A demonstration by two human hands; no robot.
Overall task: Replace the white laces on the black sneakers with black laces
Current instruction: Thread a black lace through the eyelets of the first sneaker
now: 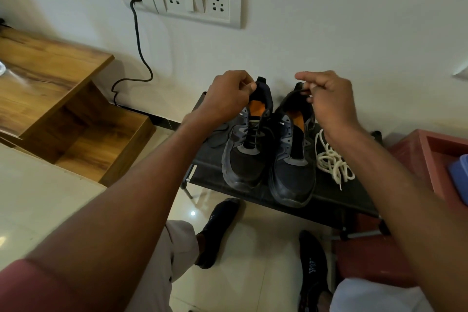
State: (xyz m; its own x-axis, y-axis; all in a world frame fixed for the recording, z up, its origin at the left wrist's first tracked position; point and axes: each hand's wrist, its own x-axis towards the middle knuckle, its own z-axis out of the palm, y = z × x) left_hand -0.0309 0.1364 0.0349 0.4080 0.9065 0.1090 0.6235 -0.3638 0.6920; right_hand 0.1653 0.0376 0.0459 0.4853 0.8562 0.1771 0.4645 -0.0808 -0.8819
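Black mesh sneakers side by side on dark rack shelf; left hand pinching left heel, right hand pinching right heel. Loose white laces at 3 o'clock. "SPORT" on sock.

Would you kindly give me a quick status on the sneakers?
Left hand pinching left sneaker heel. Right hand pinching right sneaker heel. White laces out, piled beside. Nothing blocking.

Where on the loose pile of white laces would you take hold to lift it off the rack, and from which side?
Pinch the white laces at the dense tangle in the middle, coming from above. The pile lies flat on the black rack with open rack on its right, while the right sneaker sits close on its left; loose ends trail toward the front and would probably slip.
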